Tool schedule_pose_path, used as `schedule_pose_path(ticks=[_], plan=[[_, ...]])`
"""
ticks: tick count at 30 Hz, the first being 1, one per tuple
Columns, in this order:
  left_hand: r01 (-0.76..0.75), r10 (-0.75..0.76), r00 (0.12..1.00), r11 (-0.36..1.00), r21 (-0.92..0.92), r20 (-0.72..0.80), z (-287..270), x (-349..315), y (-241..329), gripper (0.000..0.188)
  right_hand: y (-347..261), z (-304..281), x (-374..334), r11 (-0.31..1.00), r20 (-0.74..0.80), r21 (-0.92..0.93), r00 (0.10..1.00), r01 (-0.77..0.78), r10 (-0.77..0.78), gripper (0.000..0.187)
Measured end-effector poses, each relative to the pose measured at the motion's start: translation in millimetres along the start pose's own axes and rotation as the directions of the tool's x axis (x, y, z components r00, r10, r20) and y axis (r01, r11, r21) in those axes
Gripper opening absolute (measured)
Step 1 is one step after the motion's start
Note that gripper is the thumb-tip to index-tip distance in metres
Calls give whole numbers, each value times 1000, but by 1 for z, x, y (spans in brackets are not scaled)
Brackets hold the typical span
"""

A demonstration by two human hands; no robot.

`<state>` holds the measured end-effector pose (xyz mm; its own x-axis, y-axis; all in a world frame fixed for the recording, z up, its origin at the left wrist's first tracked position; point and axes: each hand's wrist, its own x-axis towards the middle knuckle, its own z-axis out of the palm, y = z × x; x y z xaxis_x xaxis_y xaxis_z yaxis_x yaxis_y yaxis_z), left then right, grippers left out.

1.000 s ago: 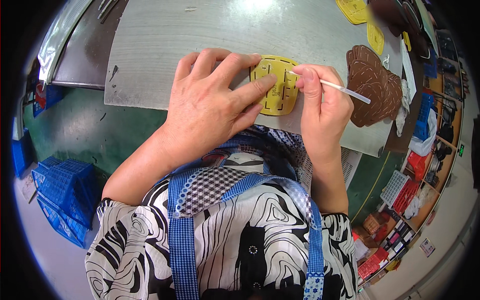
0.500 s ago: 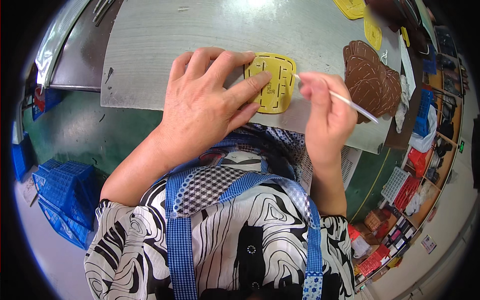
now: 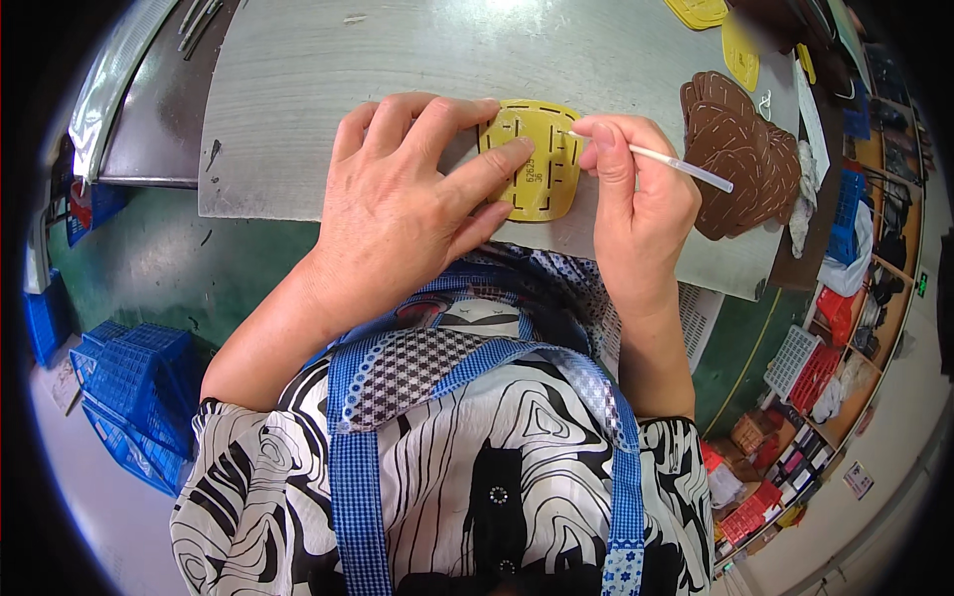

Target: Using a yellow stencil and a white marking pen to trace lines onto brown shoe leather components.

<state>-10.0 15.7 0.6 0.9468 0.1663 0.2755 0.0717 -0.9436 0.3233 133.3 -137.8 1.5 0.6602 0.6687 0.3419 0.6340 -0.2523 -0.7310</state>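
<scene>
A yellow template (image 3: 543,195) with rounded corners and cut slots lies on the grey work board, in front of me. My left hand (image 3: 397,189) is spread over its left side, fingertips pressing it down. A dark rim shows along its edge; what lies under it is hidden. My right hand (image 3: 646,204) pinches a slim white marking pen (image 3: 686,167), its tip at the slots near the template's upper right edge. To the right of this hand lies a fanned pile of brown leather-like pieces (image 3: 740,154) bearing pale dashed marks.
The grey board (image 3: 268,149) has its front edge close to my body. More yellow templates (image 3: 740,55) lie at the far right. Thin rods (image 3: 202,25) rest at the far left. Blue crates (image 3: 134,387) stand on the floor at left, and loaded shelves (image 3: 845,377) at right.
My right hand and the pen have shifted slightly up and left, with the pen tip now higher along the template's right side. The left hand still presses the template.
</scene>
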Motion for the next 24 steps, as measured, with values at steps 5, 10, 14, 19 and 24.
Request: schedule_pose_path(ticks=[5, 10, 14, 19, 24], plan=[[4, -4, 1000, 1000, 4, 18, -4, 1, -1, 45, -18, -16, -31, 993, 122, -102, 990, -57, 69, 13], [-29, 29, 1000, 1000, 4, -1, -8, 8, -2, 45, -24, -26, -39, 992, 169, -39, 978, -120, 125, 14], [-67, 74, 993, 994, -82, 87, -17, 31, -6, 63, -18, -24, -26, 962, 74, 168, 975, -217, 207, 21], [-80, 151, 967, 945, -317, 206, -8, 59, -23, 74, 1, -5, -16, 995, 0, 14, 995, -98, 98, 18], [-83, 101, 986, 988, 134, -132, -16, 67, -77, 63, 34, -52, -21, 975, -403, 102, 887, -200, 224, 20]])
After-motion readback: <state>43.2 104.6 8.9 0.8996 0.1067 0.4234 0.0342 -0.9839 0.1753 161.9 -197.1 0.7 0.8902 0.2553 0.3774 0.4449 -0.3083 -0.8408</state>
